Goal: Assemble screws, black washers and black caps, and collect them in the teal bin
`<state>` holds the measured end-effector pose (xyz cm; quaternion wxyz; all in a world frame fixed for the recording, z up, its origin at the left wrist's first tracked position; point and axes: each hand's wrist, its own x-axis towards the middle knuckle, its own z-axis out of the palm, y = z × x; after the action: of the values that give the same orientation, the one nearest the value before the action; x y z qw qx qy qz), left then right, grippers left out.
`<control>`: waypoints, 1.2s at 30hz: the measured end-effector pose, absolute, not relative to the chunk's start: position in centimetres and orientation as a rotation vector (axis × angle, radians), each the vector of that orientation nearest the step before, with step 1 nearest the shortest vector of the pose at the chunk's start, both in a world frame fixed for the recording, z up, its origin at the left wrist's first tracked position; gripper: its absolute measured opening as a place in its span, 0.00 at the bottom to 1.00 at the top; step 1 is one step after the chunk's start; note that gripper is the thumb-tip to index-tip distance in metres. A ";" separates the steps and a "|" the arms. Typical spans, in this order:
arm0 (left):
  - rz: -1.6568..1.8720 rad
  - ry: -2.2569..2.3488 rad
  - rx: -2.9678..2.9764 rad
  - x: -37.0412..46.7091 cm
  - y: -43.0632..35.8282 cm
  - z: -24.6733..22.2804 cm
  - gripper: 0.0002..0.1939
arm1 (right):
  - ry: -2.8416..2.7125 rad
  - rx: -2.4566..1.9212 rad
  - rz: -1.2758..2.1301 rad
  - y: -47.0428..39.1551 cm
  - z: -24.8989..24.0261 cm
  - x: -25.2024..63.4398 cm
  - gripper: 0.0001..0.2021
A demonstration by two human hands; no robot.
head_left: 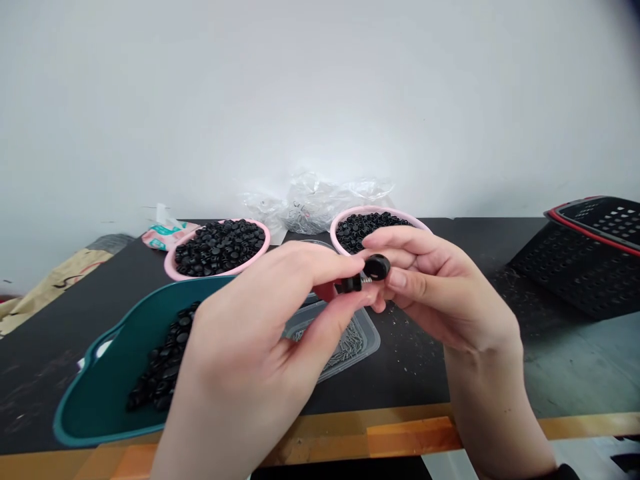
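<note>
My left hand [265, 320] pinches a small black plastic piece [351, 284] between thumb and forefinger. A short metal spring [367, 281] shows between that piece and a round black plastic cap [377, 267]. The cap is gripped by the thumb and fingers of my right hand [445, 293], close to my left fingertips. Whether the parts are joined, I cannot tell. Below my hands is a clear plastic tub [373, 337] holding many small metal springs, partly covered by my left hand. To the left, a teal basin [113, 373] contains glossy black plastic parts.
Two pink baskets, one at the left [267, 240] and one at the right [336, 230], hold black parts. Clear plastic bags [320, 200] lie by the wall. A black perforated basket [565, 267] stands at the right. Tape [415, 437] runs along the table's front edge.
</note>
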<state>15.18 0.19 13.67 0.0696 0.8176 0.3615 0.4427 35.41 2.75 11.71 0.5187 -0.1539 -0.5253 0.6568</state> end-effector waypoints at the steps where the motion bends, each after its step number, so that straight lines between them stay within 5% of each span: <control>1: 1.335 1.099 2.484 15.2 0.2 13.6 0.08 | -1.255 -0.383 1.570 2.7 11.7 35.4 0.09; 36: 1.517 1.132 2.827 17.2 0.7 12.0 0.03 | -1.305 -0.614 1.363 2.0 11.3 34.9 0.10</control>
<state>17.22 0.71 11.98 -0.1301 0.8239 0.3298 0.4422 34.86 2.00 11.34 0.5469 -0.2590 -0.5506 0.5750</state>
